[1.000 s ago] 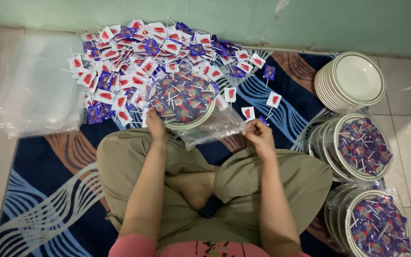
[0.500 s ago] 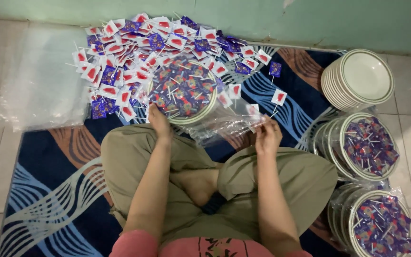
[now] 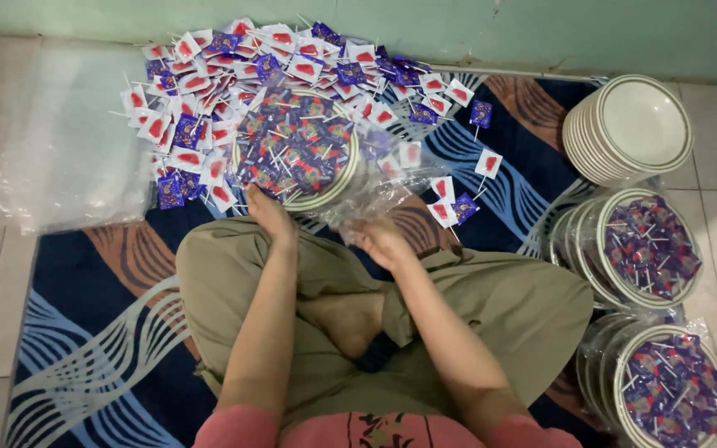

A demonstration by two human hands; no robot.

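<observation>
Clear plastic bag (image 3: 379, 178) around candy-filled plate (image 3: 296, 149), both hands' grip on it.

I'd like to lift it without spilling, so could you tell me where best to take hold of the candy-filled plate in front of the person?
Probably at the plate rim, near edge, one hand each side, coming from the person's side. The left hand already rests there; wrapped candies crowd the far side, and the clear plastic bag by the right hand looks too slack.
</observation>
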